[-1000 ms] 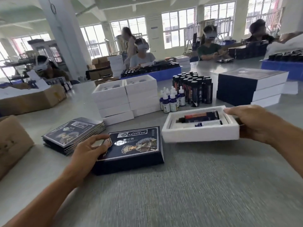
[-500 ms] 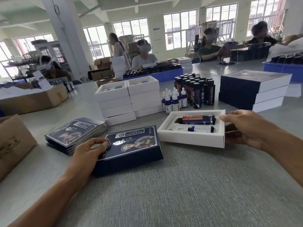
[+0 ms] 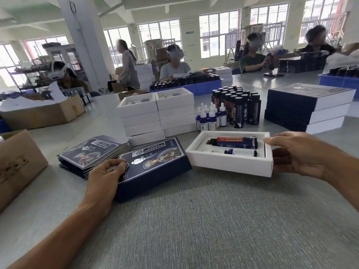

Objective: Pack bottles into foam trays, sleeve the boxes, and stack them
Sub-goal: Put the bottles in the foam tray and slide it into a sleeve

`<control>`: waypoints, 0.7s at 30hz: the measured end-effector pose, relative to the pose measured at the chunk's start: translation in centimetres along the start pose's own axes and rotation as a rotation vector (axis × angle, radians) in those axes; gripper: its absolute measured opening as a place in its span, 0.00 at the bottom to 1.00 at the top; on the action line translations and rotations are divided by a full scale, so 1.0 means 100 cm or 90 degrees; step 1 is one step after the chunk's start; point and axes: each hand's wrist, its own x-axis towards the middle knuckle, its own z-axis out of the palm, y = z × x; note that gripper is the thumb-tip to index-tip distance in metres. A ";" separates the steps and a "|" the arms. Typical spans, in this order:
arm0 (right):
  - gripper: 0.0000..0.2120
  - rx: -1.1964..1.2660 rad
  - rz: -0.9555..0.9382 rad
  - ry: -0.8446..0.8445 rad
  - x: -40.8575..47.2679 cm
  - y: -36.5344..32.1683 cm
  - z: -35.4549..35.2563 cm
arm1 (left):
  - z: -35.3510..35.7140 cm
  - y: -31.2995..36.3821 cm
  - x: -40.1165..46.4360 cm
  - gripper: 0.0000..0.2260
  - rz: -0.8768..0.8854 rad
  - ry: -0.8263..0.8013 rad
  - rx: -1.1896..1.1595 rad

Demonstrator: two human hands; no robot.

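Note:
A white foam tray (image 3: 229, 162) lies on the table at centre right, with a dark bottle (image 3: 236, 142) and a small blue dropper bottle (image 3: 240, 152) lying in it. My right hand (image 3: 297, 152) grips the tray's right end, thumb over the top rim. Left of the tray sits a dark blue printed sleeve (image 3: 153, 167), its open end almost touching the tray's left corner. My left hand (image 3: 105, 175) holds the sleeve's left end, fingers curled over its top edge.
Flat sleeves (image 3: 93, 152) are stacked at left. Behind stand two stacks of white trays (image 3: 155, 115), upright dark bottles (image 3: 239, 105), dropper bottles (image 3: 208, 118) and three sleeved boxes (image 3: 308, 107) at right. Cardboard boxes (image 3: 15, 164) sit at the left edge. Other people work at the far tables.
My right hand has moved the tray down and left towards the sleeve's open end. My left hand has kept its hold on the sleeve.

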 end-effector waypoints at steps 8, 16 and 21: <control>0.14 0.008 0.056 -0.032 0.008 0.009 0.001 | -0.007 0.007 0.000 0.07 -0.049 -0.081 -0.081; 0.18 -0.071 0.025 -0.083 0.007 0.009 0.002 | -0.003 0.009 -0.008 0.06 -0.025 -0.116 -0.044; 0.16 -0.105 0.021 -0.097 0.006 0.008 0.003 | 0.003 0.007 -0.012 0.04 0.015 -0.109 0.035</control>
